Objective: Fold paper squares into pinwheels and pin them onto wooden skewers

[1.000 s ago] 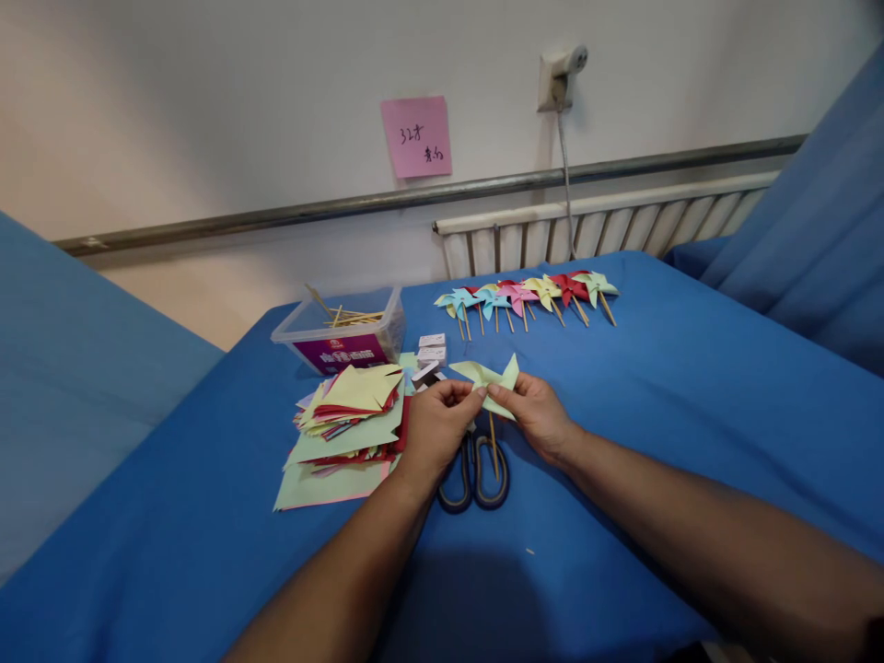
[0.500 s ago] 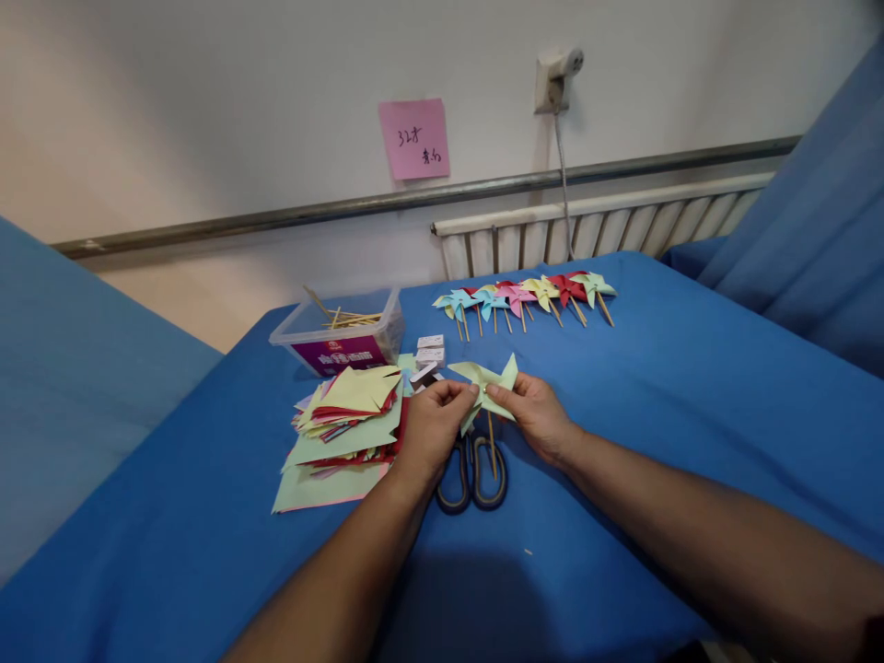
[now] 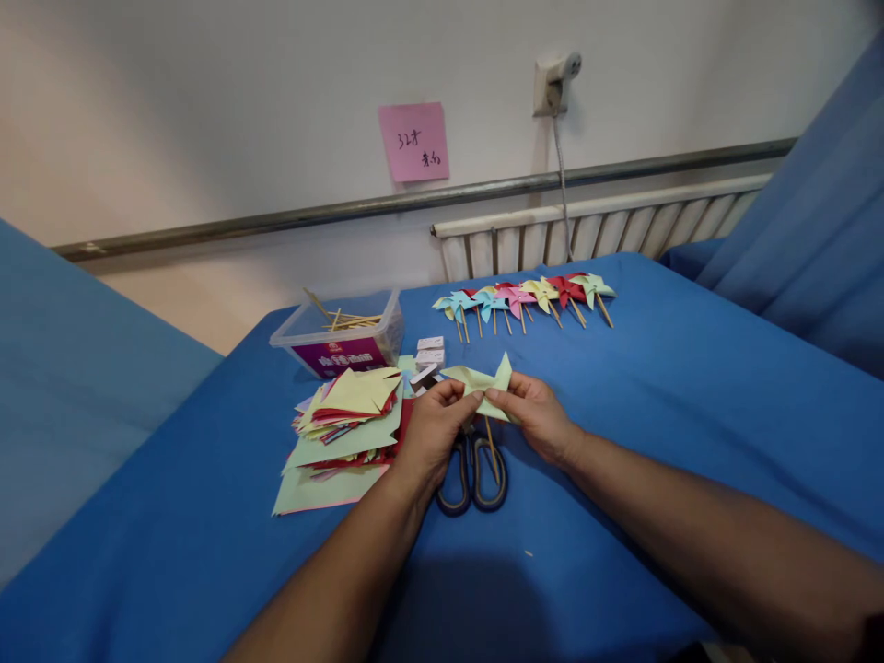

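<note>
Between my two hands is a pale green paper pinwheel [image 3: 498,379], its thin wooden stick [image 3: 491,449] pointing down. My left hand [image 3: 442,419] grips the left part of the paper, thumb near the centre. From the other side my right hand [image 3: 535,412] pinches the paper, its thumb also at the centre, so the middle is mostly covered. Under the pinwheel lie scissors [image 3: 489,505] with dark handles toward me; their blades are hidden. Left of my left hand is a stack of coloured paper sheets [image 3: 359,391], some with cut slits.
A clear plastic box [image 3: 336,354] of wooden sticks stands at the back left. Small white boxes [image 3: 429,354] sit beside it. Finished pinwheels [image 3: 515,296] form a row along the back of the blue-covered table [image 3: 663,387]. Behind are a radiator [image 3: 608,221] and a rail [image 3: 290,216].
My left thumb has moved right, onto the pinwheel's centre beside my right thumb. The left blades are now more covered, and the pinwheel has shifted slightly left.
</note>
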Demonstrator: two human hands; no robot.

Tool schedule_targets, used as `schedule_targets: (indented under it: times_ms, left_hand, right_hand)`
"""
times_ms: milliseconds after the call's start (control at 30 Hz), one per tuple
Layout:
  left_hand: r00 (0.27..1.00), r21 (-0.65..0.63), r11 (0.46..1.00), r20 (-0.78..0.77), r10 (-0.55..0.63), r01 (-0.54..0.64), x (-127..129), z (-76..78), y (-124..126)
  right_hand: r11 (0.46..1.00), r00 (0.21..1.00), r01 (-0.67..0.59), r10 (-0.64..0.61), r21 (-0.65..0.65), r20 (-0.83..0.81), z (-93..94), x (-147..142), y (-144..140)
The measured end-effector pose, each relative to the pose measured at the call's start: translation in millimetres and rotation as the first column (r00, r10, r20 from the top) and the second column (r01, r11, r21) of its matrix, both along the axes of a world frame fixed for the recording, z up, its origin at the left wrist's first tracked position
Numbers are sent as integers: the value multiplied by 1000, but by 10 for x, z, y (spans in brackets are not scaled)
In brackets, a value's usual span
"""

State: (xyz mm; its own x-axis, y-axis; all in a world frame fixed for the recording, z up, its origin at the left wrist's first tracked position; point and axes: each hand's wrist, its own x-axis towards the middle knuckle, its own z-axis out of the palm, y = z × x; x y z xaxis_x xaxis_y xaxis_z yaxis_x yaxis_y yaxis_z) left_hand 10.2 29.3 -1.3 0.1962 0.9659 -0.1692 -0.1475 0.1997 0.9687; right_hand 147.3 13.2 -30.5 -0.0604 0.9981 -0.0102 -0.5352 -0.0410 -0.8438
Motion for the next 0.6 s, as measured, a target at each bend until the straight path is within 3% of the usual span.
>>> schedule_targets:
  times_ms: [200,400,600]
  left_hand:
    - [988,-62,997,152,-25,34,-21,60,1]
    - [968,-136,991,250,17,18,-54,114,12]
    - [964,-96,994,266,-20,47,-77,93,51]
  right_hand:
    - [998,1000,-9,9,67,0,48,42,-37]
    - [999,999,40,-40,-32,5,-4,19,-5]
    - [978,977,-210,211,-16,27,-48,-7,-27]
